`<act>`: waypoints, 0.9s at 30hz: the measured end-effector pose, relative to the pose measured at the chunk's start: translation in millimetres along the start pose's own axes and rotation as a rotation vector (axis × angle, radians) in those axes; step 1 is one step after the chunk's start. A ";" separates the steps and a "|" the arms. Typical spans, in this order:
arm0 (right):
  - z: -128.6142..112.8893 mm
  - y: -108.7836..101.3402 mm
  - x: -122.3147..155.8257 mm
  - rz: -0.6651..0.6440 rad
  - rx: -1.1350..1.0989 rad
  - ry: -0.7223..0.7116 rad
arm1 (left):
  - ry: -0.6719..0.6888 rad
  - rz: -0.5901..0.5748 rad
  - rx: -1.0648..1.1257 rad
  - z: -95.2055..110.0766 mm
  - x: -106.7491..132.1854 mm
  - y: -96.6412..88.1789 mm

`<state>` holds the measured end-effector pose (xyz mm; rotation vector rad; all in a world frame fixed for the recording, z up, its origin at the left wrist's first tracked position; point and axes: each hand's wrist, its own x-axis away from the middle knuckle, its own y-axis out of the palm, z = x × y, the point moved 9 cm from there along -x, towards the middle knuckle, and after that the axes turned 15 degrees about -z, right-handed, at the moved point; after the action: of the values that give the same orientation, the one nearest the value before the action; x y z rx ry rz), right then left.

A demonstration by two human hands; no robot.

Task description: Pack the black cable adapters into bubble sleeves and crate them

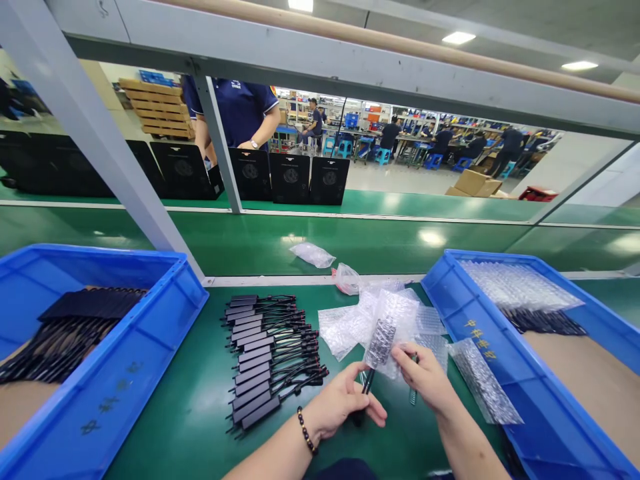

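Observation:
In front of me a small black cabled module (pixel 383 336) sits inside a clear bubble-wrap bag (pixel 403 308), its cables hanging from the bag's lower end. My left hand (pixel 345 400) is closed around those black cables (pixel 369 381). With thumb and fingertips, my right hand (pixel 424 375) pinches the lower right edge of the bag. A green strip-like thing (pixel 413 390) shows just below my right fingers; its kind is unclear. Left of my hands, several black modules with cables (pixel 257 360) lie in a slanting column. Loose bubble-wrap bags (pixel 340 327) spread behind the held one.
A blue bin (pixel 165 320) at left holds black cabled modules. The right blue bin (pixel 445 287) contains bubble-wrapped pieces, and a wrapped piece (pixel 485 383) leans at its near wall. Beyond the metal frame stand black boxes (pixel 290 177) and a person (pixel 243 113).

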<state>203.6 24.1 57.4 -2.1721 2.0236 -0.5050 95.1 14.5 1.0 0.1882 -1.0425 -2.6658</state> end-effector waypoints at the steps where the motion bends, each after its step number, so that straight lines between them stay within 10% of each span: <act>1: -1.7 1.4 0.2 -0.034 0.019 0.001 | -0.010 -0.004 0.031 -2.5 0.0 0.4; 11: -11.0 41.8 5.8 -0.279 0.041 0.005 | 0.023 0.045 0.197 1.4 2.4 -1.0; 15: -14.1 44.1 11.5 -0.157 0.226 -0.028 | 0.000 0.151 0.163 -5.5 2.6 -7.1; 19: -11.4 10.8 35.2 -0.017 0.529 0.055 | -0.043 0.194 0.008 -4.8 3.2 -8.5; 27: 71.1 -113.9 78.3 0.033 1.023 0.762 | -0.027 0.359 -0.298 15.4 6.9 -24.8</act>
<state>337.9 -51.9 39.1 -1.3630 1.4084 -2.0278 80.2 39.8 -4.8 -0.0878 -0.6045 -2.4557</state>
